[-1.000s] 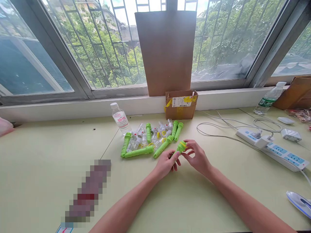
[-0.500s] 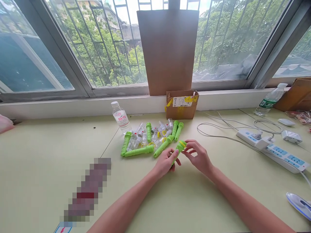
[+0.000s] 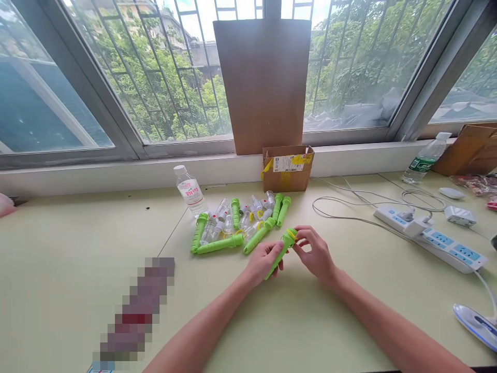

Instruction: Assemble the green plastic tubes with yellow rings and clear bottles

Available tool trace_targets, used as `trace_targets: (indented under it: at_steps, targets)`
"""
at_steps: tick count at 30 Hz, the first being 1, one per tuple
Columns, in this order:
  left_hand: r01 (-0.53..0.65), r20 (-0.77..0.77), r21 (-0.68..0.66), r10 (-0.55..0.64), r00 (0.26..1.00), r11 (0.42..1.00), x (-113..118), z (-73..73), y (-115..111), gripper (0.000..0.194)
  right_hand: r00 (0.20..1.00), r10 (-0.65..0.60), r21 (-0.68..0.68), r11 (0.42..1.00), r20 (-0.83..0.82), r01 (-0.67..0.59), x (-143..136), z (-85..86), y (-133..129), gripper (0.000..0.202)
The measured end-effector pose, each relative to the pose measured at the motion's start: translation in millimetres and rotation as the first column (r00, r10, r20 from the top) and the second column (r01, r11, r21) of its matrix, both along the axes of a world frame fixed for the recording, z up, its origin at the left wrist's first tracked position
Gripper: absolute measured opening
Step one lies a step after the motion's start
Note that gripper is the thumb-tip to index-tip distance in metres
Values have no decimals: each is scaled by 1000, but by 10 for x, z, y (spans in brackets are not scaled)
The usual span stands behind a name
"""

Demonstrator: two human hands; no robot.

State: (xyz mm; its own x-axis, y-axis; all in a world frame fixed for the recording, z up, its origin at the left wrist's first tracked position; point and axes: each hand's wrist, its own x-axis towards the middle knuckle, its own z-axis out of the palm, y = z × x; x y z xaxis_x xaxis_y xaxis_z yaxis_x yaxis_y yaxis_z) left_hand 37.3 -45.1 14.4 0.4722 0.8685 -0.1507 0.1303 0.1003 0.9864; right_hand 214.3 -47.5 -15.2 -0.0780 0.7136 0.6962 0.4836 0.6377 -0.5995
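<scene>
My left hand (image 3: 264,261) is wrapped round a green plastic tube (image 3: 280,253) with a threaded neck, held tilted above the table. A yellow ring (image 3: 292,233) sits around the tube's neck. At that end, my right hand (image 3: 316,254) pinches the ring with thumb and fingertips; the exact contact is partly hidden. Beyond my hands lie several more green tubes (image 3: 220,243), clear plastic bottle-like parts (image 3: 229,223) and loose yellow rings (image 3: 260,225) in a loose group.
A water bottle (image 3: 190,191) stands behind the group on the left, a small cardboard box (image 3: 287,178) behind it in the middle. To the right are a power strip (image 3: 430,239), a looped cable (image 3: 341,216) and another bottle (image 3: 425,158). A blurred patch (image 3: 135,311) covers something at left.
The green tube has turned slightly in my left hand, and more of its lower end shows. My right fingers stay at its neck. The whole view has shifted a little.
</scene>
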Motion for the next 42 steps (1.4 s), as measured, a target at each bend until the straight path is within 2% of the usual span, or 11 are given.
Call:
trace_targets:
  at_steps: [7, 10, 14, 21, 36, 42]
  targets:
    - [28, 0, 35, -28, 1000, 999, -1, 0, 9, 50, 1000, -13, 45, 999, 16, 12, 20, 25, 3, 6]
    - [2, -15, 40, -1, 1000, 999, -3, -11, -1, 43, 1000, -14, 59, 998, 17, 13, 15, 23, 1, 7]
    - [-53, -4, 51, 54, 999, 997, -5, -33, -19, 42, 1000, -7, 47, 999, 6, 7, 0, 10, 4, 10]
    - [-39, 10, 38, 39, 999, 999, -3, -5, -20, 34, 1000, -14, -2, 1000, 11, 14, -12, 3, 11, 13]
    - [16, 43, 98, -21, 999, 995, -14, -26, 0, 39, 1000, -13, 30, 999, 13, 12, 4, 15, 22, 7]
    - [-32, -5, 66, 33, 999, 997, -17, -15, -8, 36, 1000, -9, 24, 1000, 18, 8, -11, 24, 17, 10]
